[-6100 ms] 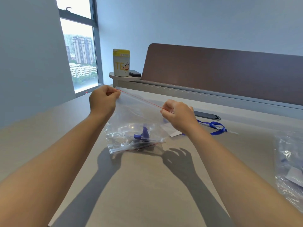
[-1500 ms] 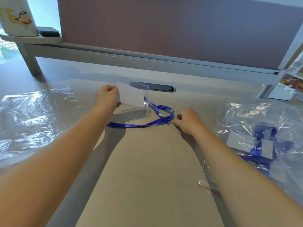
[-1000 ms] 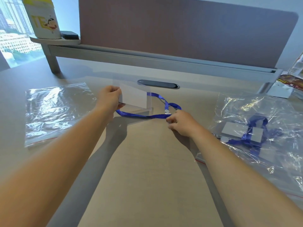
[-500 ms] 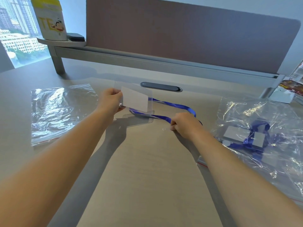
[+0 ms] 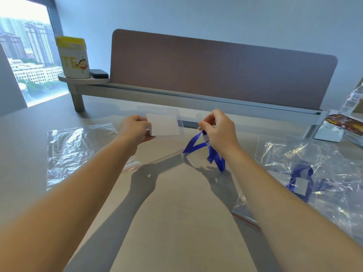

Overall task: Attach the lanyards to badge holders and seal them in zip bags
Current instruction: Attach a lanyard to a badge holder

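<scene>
Counter: it spreads pale and bare right under your forearms, with their shadows running across it.
Filled zip bag: it lies on the counter to your right, part of it under your right forearm; a blue strap and a white card show through the plastic, and its red seal strip sits at the near corner.
Empty zip bag: it lies flat on the counter to your left, well apart from the filled one, its red-edged corner just beside your left forearm.
Blue lanyard: its loop hangs down from your right hand and its lower end reaches the counter; the clip end is up at your fingers.
Right hand: you have it raised above the counter, fingers curled together and pinching the clip end of the lanyard.
Left hand: you have it raised at the same height, fingers and thumb clamped on the left edge of the badge holder.
Badge holder: clear sleeve with a white card inside, held upright off the counter, near the lanyard clip but apart from it.
Divider panel: a brown screen stands along the far edge of the counter.
Yellow-lidded tub: it stands on a small shelf at the divider's left end, a dark small object just beside it.
Printed packets: they lie at the far right.
</scene>
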